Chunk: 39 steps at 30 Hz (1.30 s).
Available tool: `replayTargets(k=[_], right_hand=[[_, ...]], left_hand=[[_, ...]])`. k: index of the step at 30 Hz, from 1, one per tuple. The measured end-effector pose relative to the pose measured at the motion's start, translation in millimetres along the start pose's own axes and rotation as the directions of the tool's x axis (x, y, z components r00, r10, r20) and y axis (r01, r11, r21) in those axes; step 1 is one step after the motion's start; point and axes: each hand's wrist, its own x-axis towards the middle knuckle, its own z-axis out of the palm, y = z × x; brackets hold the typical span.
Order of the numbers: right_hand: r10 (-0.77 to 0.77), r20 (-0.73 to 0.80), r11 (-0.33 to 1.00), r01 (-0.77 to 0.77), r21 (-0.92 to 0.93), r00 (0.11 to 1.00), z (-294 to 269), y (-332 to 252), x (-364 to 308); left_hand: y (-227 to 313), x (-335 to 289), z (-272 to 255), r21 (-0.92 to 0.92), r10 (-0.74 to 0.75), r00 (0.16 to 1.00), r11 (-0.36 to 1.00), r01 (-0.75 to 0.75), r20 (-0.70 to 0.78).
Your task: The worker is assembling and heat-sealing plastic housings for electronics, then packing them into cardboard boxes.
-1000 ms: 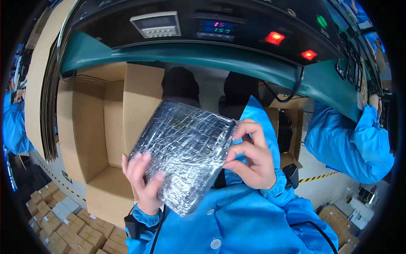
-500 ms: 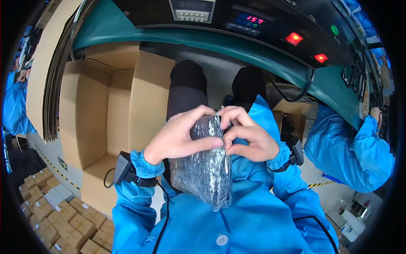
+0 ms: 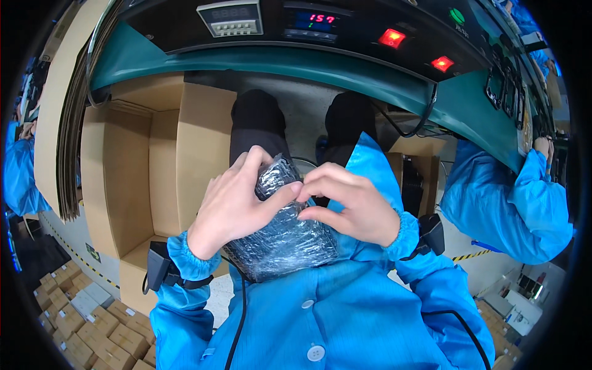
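A dark, flat bundle wrapped in shiny clear plastic film (image 3: 287, 240) rests tilted against my lap and the front of my blue coat. My left hand (image 3: 231, 203) grips its left and far edge, the thumb lying across the top face. Close to that thumb tip, the curled fingers of my right hand (image 3: 357, 206) pinch at the film on the upper face. Whatever is inside the wrap looks black and cannot be made out through the glare.
An open cardboard box (image 3: 132, 179) stands at my left, beside a stack of flat cardboard (image 3: 71, 135). Ahead is a green-covered bench edge (image 3: 259, 65) carrying a black control panel (image 3: 364, 40) with lit red switches. A co-worker's blue sleeve (image 3: 493, 197) is at the right. Several cartons (image 3: 105, 333) lie lower left.
The bundle has turned from edge-on so its broad face shows more. My left hand has shifted left along its edge; my right hand has moved slightly left across the film.
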Motion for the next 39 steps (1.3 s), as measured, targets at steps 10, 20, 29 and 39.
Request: replayTargets(k=[10,20,29,39], right_hand=[[-0.073,0.076,0.952,0.092,-0.291,0.994,9,14,-14],[-0.025,0.328,0.935,0.139,-0.327,0.944,-6,22,-9],[-0.140,0.352,0.928,0.247,-0.280,0.926,-9,32,-19],[-0.061,0.018,0.956,0.063,-0.286,0.998,23,22,-38]], left_hand=[[5,-6,21,0.057,-0.085,0.996,0.995,0.086,-0.016],[9,-6,36,0.239,-0.008,0.999,0.971,0.020,-0.051],[8,4,51,0.282,0.055,0.998,0.958,-0.044,-0.031],[-2,10,47,0.250,-0.123,0.992,0.961,0.116,0.013]])
